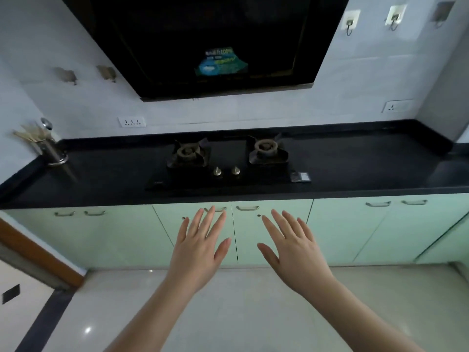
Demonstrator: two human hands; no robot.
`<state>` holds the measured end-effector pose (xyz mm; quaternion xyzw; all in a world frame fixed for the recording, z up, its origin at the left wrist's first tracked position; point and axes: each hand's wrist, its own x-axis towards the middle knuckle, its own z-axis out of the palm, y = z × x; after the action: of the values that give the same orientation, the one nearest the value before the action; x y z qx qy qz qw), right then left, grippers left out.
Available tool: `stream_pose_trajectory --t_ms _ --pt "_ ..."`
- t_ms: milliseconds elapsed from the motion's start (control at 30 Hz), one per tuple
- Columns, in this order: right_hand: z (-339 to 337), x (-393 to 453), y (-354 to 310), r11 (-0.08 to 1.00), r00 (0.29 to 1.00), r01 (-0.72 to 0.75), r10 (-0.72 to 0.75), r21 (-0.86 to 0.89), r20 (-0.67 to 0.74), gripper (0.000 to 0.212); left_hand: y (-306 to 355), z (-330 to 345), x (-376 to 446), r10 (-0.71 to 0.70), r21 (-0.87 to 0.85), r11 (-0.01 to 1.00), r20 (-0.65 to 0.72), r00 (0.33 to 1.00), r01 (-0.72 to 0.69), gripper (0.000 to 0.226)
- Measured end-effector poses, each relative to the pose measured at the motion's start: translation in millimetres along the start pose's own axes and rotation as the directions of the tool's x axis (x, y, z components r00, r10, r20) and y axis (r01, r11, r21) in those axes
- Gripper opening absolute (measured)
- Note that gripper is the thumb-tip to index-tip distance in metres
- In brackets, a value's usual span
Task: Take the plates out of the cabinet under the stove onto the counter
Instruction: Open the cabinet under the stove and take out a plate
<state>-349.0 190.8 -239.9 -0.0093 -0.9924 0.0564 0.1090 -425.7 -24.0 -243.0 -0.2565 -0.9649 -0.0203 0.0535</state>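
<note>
A two-burner gas stove (228,161) is set into the black counter (355,171). Below it the pale green cabinet has two closed doors, a left door (167,229) and a right door (286,212), each with a metal handle near the top. No plates show; the cabinet's inside is hidden. My left hand (200,247) is stretched out in front of the left door, fingers straight and spread, holding nothing. My right hand (291,247) is held the same way in front of the right door, also empty. Whether either touches the doors I cannot tell.
A black range hood (215,47) hangs above the stove. A metal holder with chopsticks (48,146) stands at the counter's left end. More closed green cabinet doors (380,224) run to both sides. Light tiled floor (241,301) lies below me, and a wooden door frame (38,257) is at left.
</note>
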Motion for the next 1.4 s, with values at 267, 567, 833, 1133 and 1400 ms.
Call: stream_pose_trajectory --t_ms 267,567,833,1133,1400 --pt "54.1 65.3 55.5 0.996 0.989 -0.065 0.056 0.061 0.140 0.065 -30.5 38.6 63.9 -0.069 -0.012 0.998 0.028 0.997 0.069 0.066" --pt "108.2 144.4 34.1 0.995 0.963 -0.005 -0.021 0.095 0.270 0.066 -58.1 87.4 116.9 -0.119 -0.010 0.993 0.117 0.986 0.121 0.062" --pt "167.5 203.1 -2.3 0.998 0.899 -0.045 0.027 0.032 0.436 0.081 -117.3 156.9 150.3 -0.007 -0.050 0.998 0.301 0.954 0.023 0.062" --pt "218.9 238.3 -1.7 0.992 0.810 -0.117 0.121 -0.044 0.574 0.070 -147.4 221.0 225.3 0.194 -0.093 0.981 0.420 0.887 -0.170 0.066" --pt "264.5 282.8 28.0 0.997 0.725 -0.076 0.074 -0.028 0.685 0.077 -143.2 266.6 274.2 0.136 -0.112 0.990 0.584 0.800 -0.086 0.065"
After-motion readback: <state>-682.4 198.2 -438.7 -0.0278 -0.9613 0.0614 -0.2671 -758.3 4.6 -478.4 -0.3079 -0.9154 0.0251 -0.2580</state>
